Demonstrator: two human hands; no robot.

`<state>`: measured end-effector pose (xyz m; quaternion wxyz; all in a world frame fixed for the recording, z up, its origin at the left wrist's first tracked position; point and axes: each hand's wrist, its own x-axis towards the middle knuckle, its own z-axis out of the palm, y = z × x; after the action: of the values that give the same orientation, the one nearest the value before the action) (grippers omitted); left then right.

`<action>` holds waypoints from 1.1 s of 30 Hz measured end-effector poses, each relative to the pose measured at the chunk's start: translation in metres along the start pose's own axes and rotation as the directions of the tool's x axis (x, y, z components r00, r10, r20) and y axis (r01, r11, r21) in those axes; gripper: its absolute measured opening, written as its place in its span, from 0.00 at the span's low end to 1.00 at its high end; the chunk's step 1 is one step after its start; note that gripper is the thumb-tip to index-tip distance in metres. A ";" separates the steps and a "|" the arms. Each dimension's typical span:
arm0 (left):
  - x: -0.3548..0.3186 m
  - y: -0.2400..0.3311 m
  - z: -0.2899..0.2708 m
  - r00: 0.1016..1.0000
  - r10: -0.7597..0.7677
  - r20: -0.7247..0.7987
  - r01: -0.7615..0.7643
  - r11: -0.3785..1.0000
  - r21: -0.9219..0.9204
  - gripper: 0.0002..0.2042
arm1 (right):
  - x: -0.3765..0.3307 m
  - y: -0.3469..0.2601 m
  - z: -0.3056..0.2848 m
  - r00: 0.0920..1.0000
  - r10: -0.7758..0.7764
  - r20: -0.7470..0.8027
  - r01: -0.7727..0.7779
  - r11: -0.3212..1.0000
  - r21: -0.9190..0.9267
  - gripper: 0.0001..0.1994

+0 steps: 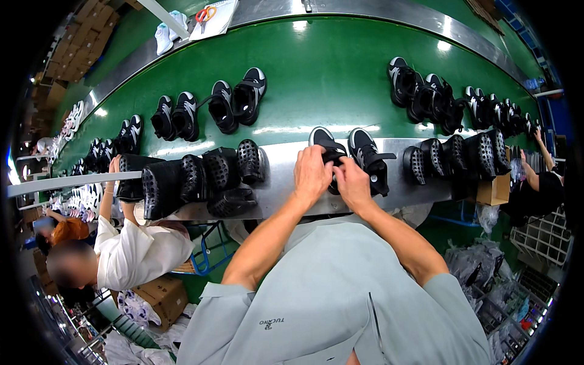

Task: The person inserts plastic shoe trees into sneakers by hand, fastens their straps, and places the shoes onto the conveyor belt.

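Note:
A black shoe (326,142) with a grey toe rests on the metal edge of the bench in front of me, its toe pointing away. My left hand (311,174) grips its left side near the strap. With fingers pinched at the opening, my right hand (353,182) holds the same shoe from the right. My hands hide most of the heel and inside. Just right of it stands a matching shoe (367,152), its strap sticking out to the right; neither hand holds it.
Black studded shoe forms (222,170) stand in a group to the left, others (453,157) to the right. Pairs of black shoes (234,100) sit on the green belt (328,73). Orange scissors (204,14) lie at the far left. A person in white (137,249) works at left, another (535,188) at right.

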<state>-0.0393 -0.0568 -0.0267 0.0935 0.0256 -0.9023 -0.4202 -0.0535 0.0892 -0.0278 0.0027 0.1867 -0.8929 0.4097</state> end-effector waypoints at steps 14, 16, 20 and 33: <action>-0.017 -0.011 0.003 0.958 -0.276 0.075 0.262 0.952 0.157 0.29 | 0.009 0.012 0.009 0.825 0.484 0.291 -0.470 0.874 -0.122 0.23; -0.026 0.004 -0.007 0.955 -0.296 0.013 0.292 0.948 0.125 0.24 | 0.006 0.001 0.001 0.953 0.241 0.184 -0.238 0.971 -0.039 0.25; -0.031 0.012 0.003 0.964 -0.167 -0.205 0.196 0.972 0.129 0.11 | 0.014 0.025 0.010 0.961 0.234 0.149 -0.254 0.957 0.139 0.21; -0.022 0.021 -0.020 0.956 0.278 0.093 -0.293 0.893 0.342 0.09 | 0.008 -0.004 -0.015 0.831 0.388 0.399 -0.467 0.876 0.121 0.19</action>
<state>-0.0131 -0.0557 -0.0011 0.1290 -0.0997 -0.9584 -0.2341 -0.0618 0.0956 -0.0139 -0.2743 0.0527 -0.8475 0.4513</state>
